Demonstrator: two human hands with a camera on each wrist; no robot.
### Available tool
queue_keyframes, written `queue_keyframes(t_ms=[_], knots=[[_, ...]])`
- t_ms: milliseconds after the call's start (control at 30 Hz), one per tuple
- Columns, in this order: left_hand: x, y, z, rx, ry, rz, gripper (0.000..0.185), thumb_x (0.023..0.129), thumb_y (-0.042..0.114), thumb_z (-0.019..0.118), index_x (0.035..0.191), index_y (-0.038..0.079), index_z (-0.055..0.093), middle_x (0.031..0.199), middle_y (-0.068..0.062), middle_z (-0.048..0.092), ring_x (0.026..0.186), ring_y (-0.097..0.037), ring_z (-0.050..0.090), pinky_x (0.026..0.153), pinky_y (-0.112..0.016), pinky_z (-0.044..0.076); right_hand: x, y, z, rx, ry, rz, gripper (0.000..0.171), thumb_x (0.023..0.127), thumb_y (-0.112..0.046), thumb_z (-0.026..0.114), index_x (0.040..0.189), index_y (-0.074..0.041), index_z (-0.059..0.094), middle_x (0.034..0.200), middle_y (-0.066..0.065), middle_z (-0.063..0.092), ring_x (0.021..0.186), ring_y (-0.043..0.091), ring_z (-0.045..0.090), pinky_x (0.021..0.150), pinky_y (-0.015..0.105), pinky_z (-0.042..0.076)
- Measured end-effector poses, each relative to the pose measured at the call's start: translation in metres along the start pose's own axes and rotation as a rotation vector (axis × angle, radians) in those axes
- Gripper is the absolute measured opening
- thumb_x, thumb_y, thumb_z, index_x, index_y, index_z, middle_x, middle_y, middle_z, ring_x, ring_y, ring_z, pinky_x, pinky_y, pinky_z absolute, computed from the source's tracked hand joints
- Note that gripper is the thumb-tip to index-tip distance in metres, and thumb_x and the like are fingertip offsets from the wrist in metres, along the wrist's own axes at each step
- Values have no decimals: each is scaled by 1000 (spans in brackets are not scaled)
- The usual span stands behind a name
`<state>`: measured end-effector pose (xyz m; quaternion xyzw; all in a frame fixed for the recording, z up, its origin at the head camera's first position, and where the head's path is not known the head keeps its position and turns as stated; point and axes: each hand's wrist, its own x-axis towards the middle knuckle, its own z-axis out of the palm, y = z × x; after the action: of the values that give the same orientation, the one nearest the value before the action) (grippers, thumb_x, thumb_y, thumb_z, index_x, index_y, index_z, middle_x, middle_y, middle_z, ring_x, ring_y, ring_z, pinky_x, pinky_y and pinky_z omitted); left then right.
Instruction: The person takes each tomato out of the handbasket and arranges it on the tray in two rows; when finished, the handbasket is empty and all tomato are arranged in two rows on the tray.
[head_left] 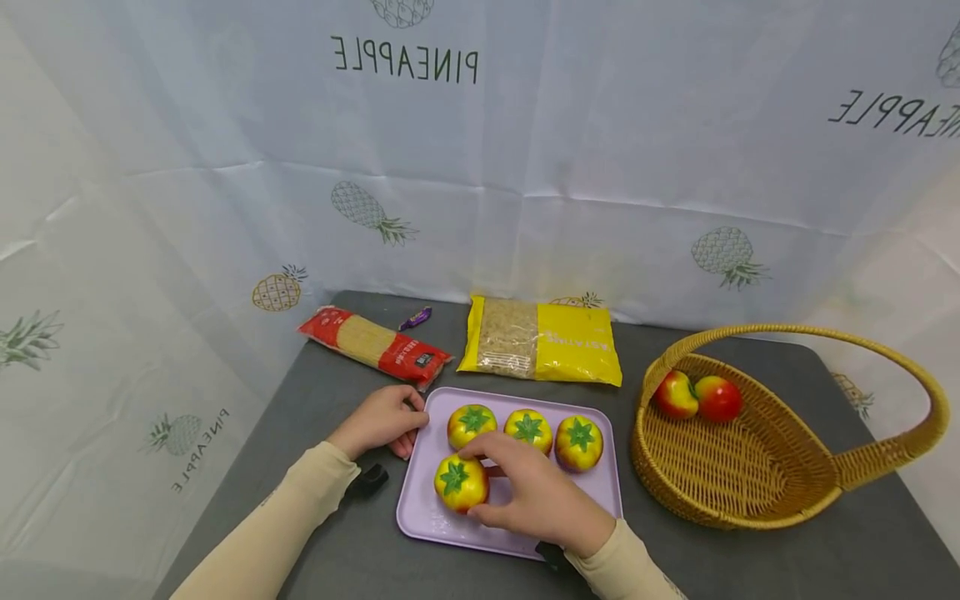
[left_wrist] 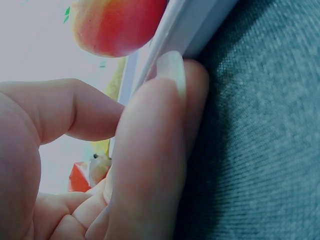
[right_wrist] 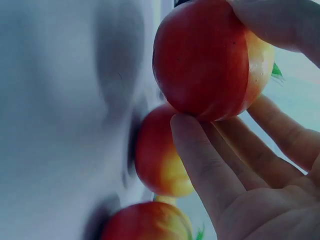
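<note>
My right hand (head_left: 542, 492) holds a red-and-yellow fruit with a green star-shaped leafy top (head_left: 452, 493), thumb on one side and fingertips on the other. In the right wrist view this held fruit (right_wrist: 202, 62) hangs a little off the tray surface, its shadow apart from it. Three matching fruits sit in a row along the far side of the lilac tray (head_left: 420, 527): a left one (head_left: 472, 423), a middle one (head_left: 528, 428) and a right one (head_left: 579, 443). At the tray's left edge my left hand (head_left: 381, 421) pinches the rim between thumb and index finger.
A wicker basket (head_left: 720, 508) with a tall handle stands at the right, two red-and-yellow fruits (head_left: 697, 397) inside. Behind the tray lie a yellow pasta bag (head_left: 573, 342), a red noodle packet (head_left: 367, 342) and a small purple wrapped item (head_left: 416, 318). A pineapple-print curtain (head_left: 480, 217) borders the grey table.
</note>
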<state>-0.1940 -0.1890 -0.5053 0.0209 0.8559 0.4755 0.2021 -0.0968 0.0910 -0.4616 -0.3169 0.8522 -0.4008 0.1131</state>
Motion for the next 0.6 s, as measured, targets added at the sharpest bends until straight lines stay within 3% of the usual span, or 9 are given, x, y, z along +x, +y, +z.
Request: queue_keyframes(t_ms=[233, 600], knots=[[0, 2, 1, 0, -2, 0, 18, 95, 20, 73, 107, 8, 66, 67, -9, 69, 47, -17, 67, 48, -31, 60, 1, 4, 8, -68, -2, -6, 60, 86, -24, 92, 138, -29, 62, 136, -14, 66, 118, 2, 66, 107, 34, 61], [-4, 5, 1, 9, 6, -11, 18, 96, 19, 72, 107, 8, 65, 67, -9, 69, 48, -18, 68, 49, -30, 61, 2, 5, 14, -114, -17, -18, 60, 88, -29, 91, 140, -29, 60, 135, -13, 66, 116, 1, 65, 108, 30, 59]])
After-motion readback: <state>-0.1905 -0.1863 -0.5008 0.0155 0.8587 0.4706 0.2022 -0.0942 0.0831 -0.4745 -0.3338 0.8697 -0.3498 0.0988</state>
